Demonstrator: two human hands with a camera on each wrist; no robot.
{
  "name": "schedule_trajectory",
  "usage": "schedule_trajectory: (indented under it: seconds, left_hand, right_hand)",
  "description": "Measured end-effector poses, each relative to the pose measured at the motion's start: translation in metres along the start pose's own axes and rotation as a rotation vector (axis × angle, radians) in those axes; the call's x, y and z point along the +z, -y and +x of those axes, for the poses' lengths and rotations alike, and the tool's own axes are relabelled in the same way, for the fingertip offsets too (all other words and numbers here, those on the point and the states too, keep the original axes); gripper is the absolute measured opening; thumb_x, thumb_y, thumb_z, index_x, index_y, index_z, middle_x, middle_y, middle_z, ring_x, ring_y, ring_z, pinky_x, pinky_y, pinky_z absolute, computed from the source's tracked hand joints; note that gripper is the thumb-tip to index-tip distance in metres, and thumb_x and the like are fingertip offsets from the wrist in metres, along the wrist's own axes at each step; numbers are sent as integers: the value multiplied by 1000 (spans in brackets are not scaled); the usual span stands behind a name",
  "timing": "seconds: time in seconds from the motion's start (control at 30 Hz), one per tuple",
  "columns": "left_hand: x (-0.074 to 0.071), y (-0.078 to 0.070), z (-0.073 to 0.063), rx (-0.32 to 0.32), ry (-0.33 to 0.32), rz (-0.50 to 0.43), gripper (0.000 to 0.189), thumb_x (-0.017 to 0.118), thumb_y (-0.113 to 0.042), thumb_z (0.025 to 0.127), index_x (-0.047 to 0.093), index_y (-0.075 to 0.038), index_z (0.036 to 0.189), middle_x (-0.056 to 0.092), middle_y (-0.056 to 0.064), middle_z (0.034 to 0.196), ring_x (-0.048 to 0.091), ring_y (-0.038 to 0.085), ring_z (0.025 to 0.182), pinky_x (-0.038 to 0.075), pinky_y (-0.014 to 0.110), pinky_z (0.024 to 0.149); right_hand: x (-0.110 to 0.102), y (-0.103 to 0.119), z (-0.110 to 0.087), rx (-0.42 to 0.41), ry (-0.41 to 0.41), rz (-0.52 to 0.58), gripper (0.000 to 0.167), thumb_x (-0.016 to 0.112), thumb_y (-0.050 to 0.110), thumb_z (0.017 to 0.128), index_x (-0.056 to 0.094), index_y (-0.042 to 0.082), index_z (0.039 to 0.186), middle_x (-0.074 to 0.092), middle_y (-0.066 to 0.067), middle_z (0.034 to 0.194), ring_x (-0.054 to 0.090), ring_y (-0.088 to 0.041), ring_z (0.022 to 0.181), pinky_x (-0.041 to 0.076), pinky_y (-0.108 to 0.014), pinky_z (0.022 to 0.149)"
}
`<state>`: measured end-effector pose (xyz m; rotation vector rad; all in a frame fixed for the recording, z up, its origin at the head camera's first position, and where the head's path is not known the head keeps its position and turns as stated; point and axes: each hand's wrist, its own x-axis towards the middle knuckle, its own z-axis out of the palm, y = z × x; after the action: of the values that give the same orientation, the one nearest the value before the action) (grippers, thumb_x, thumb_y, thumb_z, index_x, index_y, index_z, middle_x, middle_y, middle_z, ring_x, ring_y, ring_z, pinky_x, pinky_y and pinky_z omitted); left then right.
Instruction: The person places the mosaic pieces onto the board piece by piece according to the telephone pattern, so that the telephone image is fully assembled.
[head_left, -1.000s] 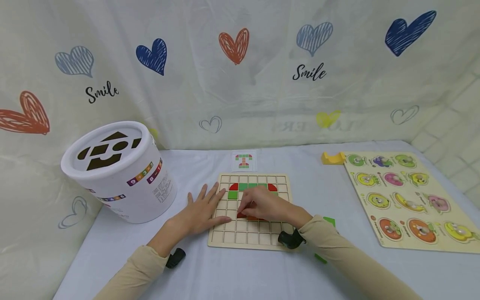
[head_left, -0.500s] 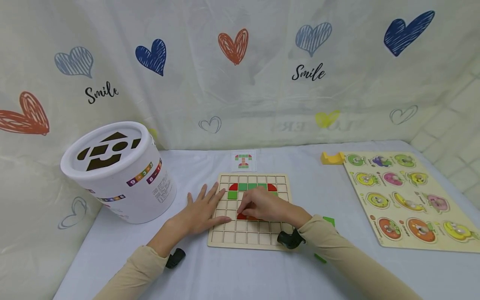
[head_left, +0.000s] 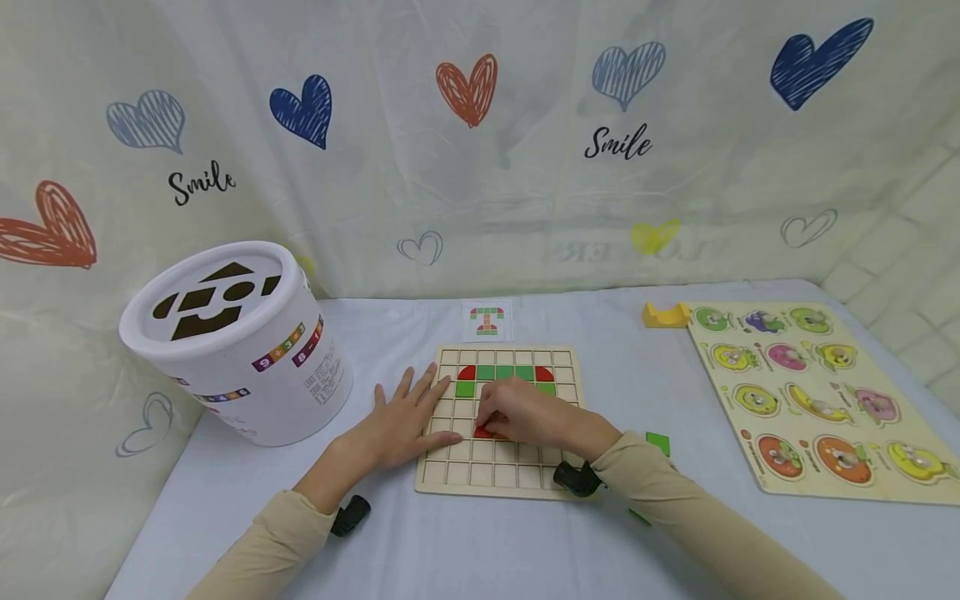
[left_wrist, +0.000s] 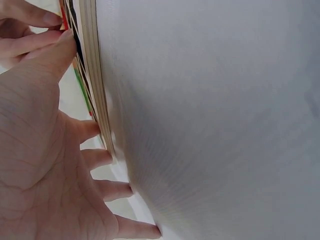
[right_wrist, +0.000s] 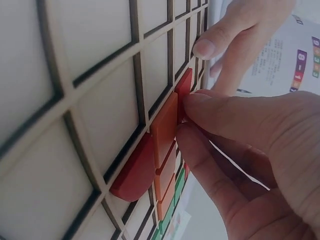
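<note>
My left hand (head_left: 401,425) lies with fingers spread at the left edge of a wooden grid board (head_left: 457,481); its thumb rests on the board. The thumb and fingers of my right hand (head_left: 528,408) pinch a red tile (right_wrist: 183,89) at the grid. Beside that tile, an orange tile (right_wrist: 165,127) sits in its cell, with another red tile (right_wrist: 136,171), rounded at one corner, on its other side. In the head view, a row of green tiles (head_left: 505,372) with red ends runs across the upper grid. My right hand hides part of the middle cells.
A small pattern card (head_left: 487,322) lies behind the board. To the left stands a white bucket (head_left: 315,392) with shape holes in its lid. A fruit puzzle board (head_left: 825,417) and a yellow block (head_left: 666,316) are at the right. Near my right sleeve lies a loose green tile (head_left: 657,442).
My right hand and forearm have shifted slightly, with the fingertips still at the red tile; more of the loose green tile shows. My left hand has stayed in place.
</note>
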<state>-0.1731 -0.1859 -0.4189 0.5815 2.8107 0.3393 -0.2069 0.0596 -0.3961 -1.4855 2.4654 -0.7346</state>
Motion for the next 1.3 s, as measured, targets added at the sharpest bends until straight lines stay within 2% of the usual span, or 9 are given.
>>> schedule_trajectory:
  seconds: [0.37, 0.5, 0.63, 0.77, 0.9, 1.13, 1.2, 1.3]
  left_hand:
    - [1, 1, 0, -4, 7, -1, 94, 53, -69, 100, 23, -11, 168, 9, 16, 175, 8, 52, 157, 11, 86, 109]
    - [1, 1, 0, -5, 7, 2, 94, 52, -69, 100, 23, -11, 168, 9, 16, 175, 8, 52, 157, 11, 86, 109]
    - [2, 1, 1, -10, 3, 1, 94, 52, -70, 100, 23, -12, 168, 10, 17, 175, 8, 52, 157, 11, 86, 109]
    - [2, 0, 1, -16, 6, -2, 95, 52, -70, 99, 23, -12, 168, 9, 16, 175, 8, 51, 157, 10, 85, 110]
    - [2, 0, 1, -19, 11, -5, 95, 52, -71, 99, 22, -13, 168, 8, 16, 175, 7, 51, 157, 8, 85, 110]
    - [2, -1, 0, -18, 17, -5, 96, 51, -71, 99, 21, -12, 168, 7, 15, 175, 6, 51, 157, 8, 85, 110]
    - [1, -1, 0, -19, 18, -4, 96, 51, -71, 99, 22, -12, 168, 7, 15, 175, 6, 51, 157, 9, 85, 110]
    - [1, -1, 1, -18, 15, 0, 96, 51, -72, 99, 22, -12, 168, 7, 15, 175, 6, 51, 157, 9, 85, 110]
  right_hand:
    - [1, 5, -5, -16, 19, -80, 10, 80, 2, 92, 83, 7, 101, 75, 1, 96, 68, -11, 92, 56, -23, 86]
    - [-2, 5, -13, -15, 17, -34, 13, 76, 5, 95, 81, 9, 107, 75, 3, 106, 68, -12, 103, 55, -27, 92]
    - [-11, 1, -27, 6, -13, 39, 13, 74, 7, 97, 80, 10, 109, 72, 2, 107, 65, -11, 98, 57, -29, 88]
    - [-27, -10, -48, 37, -41, 73, 12, 75, 5, 96, 80, 10, 106, 71, 5, 100, 62, -6, 91, 58, -32, 82]
    - [-44, -22, -78, 83, -35, 85, 14, 76, 2, 94, 81, 10, 105, 71, 8, 99, 63, -6, 89, 58, -34, 80]
    - [-65, -39, -136, 237, 32, 85, 19, 80, 6, 91, 80, 16, 106, 71, 10, 104, 64, -9, 93, 58, -33, 83]
    - [-66, -44, -149, 248, 44, 95, 20, 82, 7, 89, 79, 17, 106, 70, 11, 103, 64, -8, 92, 58, -31, 82]
    - [-65, -53, -166, 222, 37, 110, 20, 84, 7, 87, 79, 16, 105, 69, 10, 102, 63, -6, 89, 58, -29, 78]
